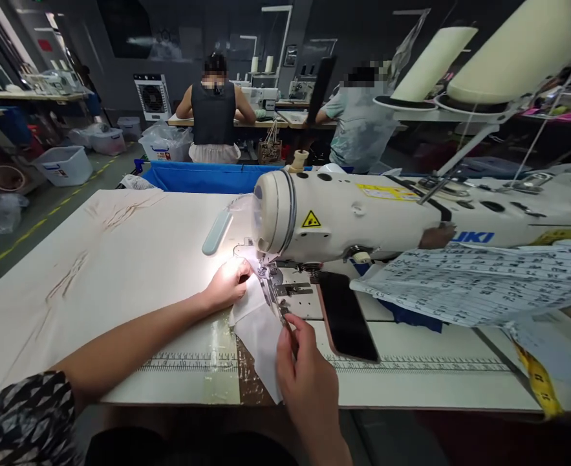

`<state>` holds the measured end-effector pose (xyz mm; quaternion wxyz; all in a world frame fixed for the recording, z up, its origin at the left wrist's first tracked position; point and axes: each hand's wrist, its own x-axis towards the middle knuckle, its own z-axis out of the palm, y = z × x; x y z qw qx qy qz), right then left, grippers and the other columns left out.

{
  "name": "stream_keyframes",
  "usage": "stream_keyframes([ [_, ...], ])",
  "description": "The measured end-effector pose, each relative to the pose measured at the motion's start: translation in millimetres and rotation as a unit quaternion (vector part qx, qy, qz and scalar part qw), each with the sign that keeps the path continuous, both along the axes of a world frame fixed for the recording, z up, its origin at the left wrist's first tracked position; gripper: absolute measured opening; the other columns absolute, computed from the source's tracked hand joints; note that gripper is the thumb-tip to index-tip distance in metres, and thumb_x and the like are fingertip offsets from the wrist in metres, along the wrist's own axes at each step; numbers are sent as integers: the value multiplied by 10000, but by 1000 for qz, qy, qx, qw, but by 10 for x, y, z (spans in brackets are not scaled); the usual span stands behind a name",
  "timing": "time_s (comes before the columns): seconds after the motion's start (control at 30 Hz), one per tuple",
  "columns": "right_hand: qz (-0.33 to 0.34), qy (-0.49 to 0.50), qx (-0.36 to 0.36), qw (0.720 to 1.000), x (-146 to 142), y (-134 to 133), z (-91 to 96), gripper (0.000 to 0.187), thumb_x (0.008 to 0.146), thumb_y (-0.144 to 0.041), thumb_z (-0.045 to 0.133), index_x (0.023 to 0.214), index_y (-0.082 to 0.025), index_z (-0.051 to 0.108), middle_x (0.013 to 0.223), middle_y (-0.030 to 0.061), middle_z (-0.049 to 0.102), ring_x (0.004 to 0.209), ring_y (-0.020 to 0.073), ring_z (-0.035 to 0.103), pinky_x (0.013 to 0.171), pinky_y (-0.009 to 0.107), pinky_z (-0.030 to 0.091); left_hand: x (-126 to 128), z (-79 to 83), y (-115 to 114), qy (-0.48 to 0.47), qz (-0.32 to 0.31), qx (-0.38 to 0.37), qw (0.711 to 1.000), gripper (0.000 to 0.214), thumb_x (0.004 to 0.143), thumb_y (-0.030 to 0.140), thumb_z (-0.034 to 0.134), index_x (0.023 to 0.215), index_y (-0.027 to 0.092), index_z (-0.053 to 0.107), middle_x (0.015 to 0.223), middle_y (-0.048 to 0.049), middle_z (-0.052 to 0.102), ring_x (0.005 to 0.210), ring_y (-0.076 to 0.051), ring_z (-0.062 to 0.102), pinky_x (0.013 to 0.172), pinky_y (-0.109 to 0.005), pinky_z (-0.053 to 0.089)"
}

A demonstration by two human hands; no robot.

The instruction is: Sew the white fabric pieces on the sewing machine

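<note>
A white piece of cloth runs from under the presser foot of a sewing machine down to the table's front edge. My left hand is closed on the cloth just left of the needle, thumb and fingers pinching it under the machine's bright lamp. In my right hand is a pair of slim metal scissors. Their blades point up toward the presser foot and lie over the cloth's right side. My fingers are wrapped round the handles, which are mostly hidden.
Right of the needle plate lies a phone. Beyond it are a sheet of written paper and a yellow tape measure. A pale blue flat object lies behind my left hand. Thread cones stand above; two people sit ahead.
</note>
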<state>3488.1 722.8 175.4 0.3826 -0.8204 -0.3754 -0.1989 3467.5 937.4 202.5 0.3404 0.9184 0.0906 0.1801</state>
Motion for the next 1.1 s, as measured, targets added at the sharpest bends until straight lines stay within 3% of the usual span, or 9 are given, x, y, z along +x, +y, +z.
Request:
stream_keyframes([
  [0.13,-24,-81,-9,996,75,146,-4,354,1021,-214,351,1038,-122,692,847,47,802,634,150,750,503,230,462,-2,9,3,4,1,-45,999,101,841,137,559,791,175,638,872,-36,677,849,-191,632,812,-312,519],
  [0.4,-44,-80,8,996,88,224,-39,371,1024,-211,352,1003,-149,716,813,7,796,568,117,712,499,230,430,16,36,8,20,3,-96,995,127,837,238,563,738,175,612,867,-49,657,846,-196,626,789,-319,531],
  [1.1,-43,-76,0,996,104,256,-59,360,1032,-223,359,1020,-160,713,854,38,803,543,120,690,465,236,404,19,15,28,25,3,-97,995,134,838,265,560,746,187,618,910,-57,658,897,-220,625,866,-378,525],
])
